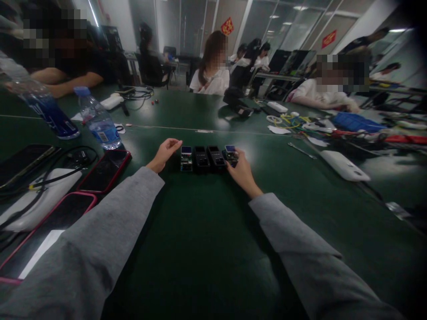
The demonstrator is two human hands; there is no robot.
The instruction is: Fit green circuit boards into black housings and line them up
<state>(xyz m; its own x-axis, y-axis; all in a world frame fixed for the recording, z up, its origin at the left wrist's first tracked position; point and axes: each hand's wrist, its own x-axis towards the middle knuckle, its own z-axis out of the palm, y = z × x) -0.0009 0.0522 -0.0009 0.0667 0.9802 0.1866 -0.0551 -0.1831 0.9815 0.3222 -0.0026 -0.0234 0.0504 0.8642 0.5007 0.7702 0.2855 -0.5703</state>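
Observation:
Several small electronic modules lie side by side on the dark green table point(213, 249). The leftmost module point(186, 158) has a small blue screen, two black modules point(209, 158) sit in the middle, and the rightmost module point(230, 155) also shows a blue screen. My right hand point(242, 172) rests against the rightmost module with its fingers closed on it. My left hand point(164, 153) hovers just left of the row, fingers loosely curled, holding nothing and a little apart from the leftmost module. Both arms wear grey sleeves.
Two water bottles point(98, 120) stand at the left, near phones in red cases point(105, 171), black cables and a white power bank point(344, 165) on the right. Tools, wires and a blue tray point(356, 122) lie at the far right. Other people sit around the table's far side.

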